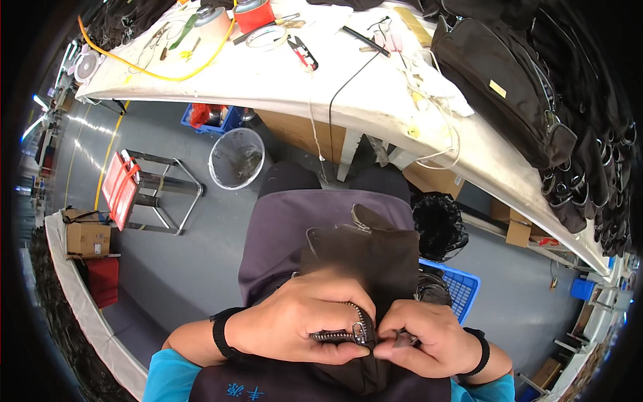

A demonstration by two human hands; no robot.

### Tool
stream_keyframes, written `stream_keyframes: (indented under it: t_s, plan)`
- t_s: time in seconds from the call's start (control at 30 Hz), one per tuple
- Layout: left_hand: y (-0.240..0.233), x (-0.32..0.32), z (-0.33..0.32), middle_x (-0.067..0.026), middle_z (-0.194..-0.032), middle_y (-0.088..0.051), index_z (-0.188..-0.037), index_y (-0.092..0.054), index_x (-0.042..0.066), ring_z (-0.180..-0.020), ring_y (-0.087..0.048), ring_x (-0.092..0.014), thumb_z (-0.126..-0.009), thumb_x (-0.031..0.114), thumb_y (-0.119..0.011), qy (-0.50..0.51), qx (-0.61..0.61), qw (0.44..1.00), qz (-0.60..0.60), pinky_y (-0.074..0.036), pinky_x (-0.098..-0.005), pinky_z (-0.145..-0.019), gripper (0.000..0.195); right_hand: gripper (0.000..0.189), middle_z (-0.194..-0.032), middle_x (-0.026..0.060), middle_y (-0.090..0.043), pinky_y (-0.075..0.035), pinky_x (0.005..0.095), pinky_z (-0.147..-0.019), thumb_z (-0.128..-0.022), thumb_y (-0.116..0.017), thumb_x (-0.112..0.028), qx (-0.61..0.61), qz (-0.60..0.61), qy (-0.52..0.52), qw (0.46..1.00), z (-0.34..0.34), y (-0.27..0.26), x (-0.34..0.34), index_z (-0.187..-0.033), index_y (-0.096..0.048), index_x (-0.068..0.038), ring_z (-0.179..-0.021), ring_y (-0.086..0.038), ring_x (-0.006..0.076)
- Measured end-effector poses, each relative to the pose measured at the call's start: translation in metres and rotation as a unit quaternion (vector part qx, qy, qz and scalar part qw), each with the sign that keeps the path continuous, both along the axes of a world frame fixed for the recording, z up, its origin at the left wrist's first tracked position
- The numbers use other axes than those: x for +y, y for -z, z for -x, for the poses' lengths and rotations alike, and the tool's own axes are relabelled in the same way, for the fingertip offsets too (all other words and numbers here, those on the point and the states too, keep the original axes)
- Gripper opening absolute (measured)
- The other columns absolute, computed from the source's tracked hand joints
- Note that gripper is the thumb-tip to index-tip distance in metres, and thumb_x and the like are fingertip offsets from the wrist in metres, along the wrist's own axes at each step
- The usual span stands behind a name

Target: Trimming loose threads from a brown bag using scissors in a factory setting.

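Note:
A dark fabric bag (pixel 399 256) lies across my lap, over a purple-grey apron (pixel 276 226). My left hand (pixel 296 316) grips the bag near its lower end, thumb and fingers closed around an opening edged by a metal-toothed zipper (pixel 331 335). The zipper's slider (pixel 359 332) shows between the left thumb and forefinger. Close beside it, my right hand (pixel 432 336) pinches at the fabric's edge. Something small and dark pokes out among the right fingers; what it is cannot be made out. Part of the bag's upper face is blurred.
Ahead stands a white-covered table (pixel 226 88) holding red-handled thread snips (pixel 303 53), a tape roll (pixel 266 36) and a dark bag (pixel 497 85). Below are a waste bin (pixel 237 158), a red-topped stool (pixel 119 191), a black bin liner (pixel 439 226) and a blue basket (pixel 464 286).

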State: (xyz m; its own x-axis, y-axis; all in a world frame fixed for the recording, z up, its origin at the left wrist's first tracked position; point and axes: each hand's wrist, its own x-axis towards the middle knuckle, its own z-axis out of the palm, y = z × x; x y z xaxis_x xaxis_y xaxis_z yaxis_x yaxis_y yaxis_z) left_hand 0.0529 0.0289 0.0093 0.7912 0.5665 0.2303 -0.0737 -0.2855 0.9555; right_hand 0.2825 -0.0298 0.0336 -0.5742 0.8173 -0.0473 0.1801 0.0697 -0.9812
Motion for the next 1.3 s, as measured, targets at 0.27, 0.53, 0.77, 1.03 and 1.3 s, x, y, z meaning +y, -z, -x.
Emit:
stream_keyframes:
  t_s: [0.27,0.53,0.77,1.03,1.3]
  plan:
    - [0.000,-0.001,0.000,-0.0036,-0.097,-0.066,-0.077,-0.065,0.008,-0.076,-0.059,-0.020,-0.072,0.015,-0.083,-0.007,0.017,1.000,-0.014,-0.044,-0.0330,-0.069,0.020,0.021,-0.078,0.0086,-0.056,-0.047,0.0309,-0.057,-0.074,-0.069,0.003,0.002,-0.063,-0.017,0.998,0.008,0.006,0.006,-0.088,-0.055,-0.003,-0.063,-0.058,0.0227]
    - [-0.002,-0.002,0.000,-0.0024,-0.098,-0.067,-0.074,-0.062,0.009,-0.077,-0.061,-0.019,-0.072,0.014,-0.085,-0.020,0.019,0.999,-0.018,-0.044,-0.0318,-0.069,0.023,0.009,-0.075,0.0002,-0.054,-0.035,0.0219,-0.057,-0.097,-0.052,-0.005,0.284,0.242,0.138,0.917,0.004,0.007,-0.002,-0.089,-0.055,-0.001,-0.062,-0.044,0.0058]
    - [-0.003,-0.005,0.003,-0.0072,-0.102,-0.064,-0.070,-0.059,0.008,-0.083,-0.062,-0.021,-0.070,0.013,-0.085,-0.042,0.007,0.999,-0.027,-0.048,-0.0322,-0.070,0.027,0.028,-0.084,0.0086,-0.060,-0.047,0.0274,-0.064,-0.092,-0.060,-0.014,0.074,0.101,0.148,0.981,-0.016,0.007,-0.002,-0.112,-0.051,0.003,-0.069,-0.057,0.0131]
    - [-0.010,-0.014,0.005,-0.0066,-0.103,-0.060,-0.071,-0.061,0.008,-0.085,-0.061,-0.024,-0.069,0.013,-0.082,-0.080,0.022,0.992,-0.092,-0.046,-0.0348,-0.070,0.022,0.035,-0.074,0.0074,-0.061,-0.047,0.0286,-0.052,-0.083,-0.076,-0.019,-0.095,-0.133,0.115,0.980,-0.008,-0.001,-0.013,-0.106,-0.056,-0.001,-0.057,-0.059,0.0182]
    - [-0.009,-0.013,0.004,-0.0056,-0.103,-0.060,-0.072,-0.063,0.009,-0.085,-0.060,-0.024,-0.069,0.015,-0.083,-0.066,0.016,0.993,-0.093,-0.045,-0.0350,-0.070,0.021,0.037,-0.085,0.0055,-0.065,-0.052,0.0241,-0.055,-0.071,-0.071,0.008,0.050,-0.051,0.095,0.993,0.005,-0.006,0.002,-0.106,-0.067,-0.003,-0.066,-0.064,0.0110]
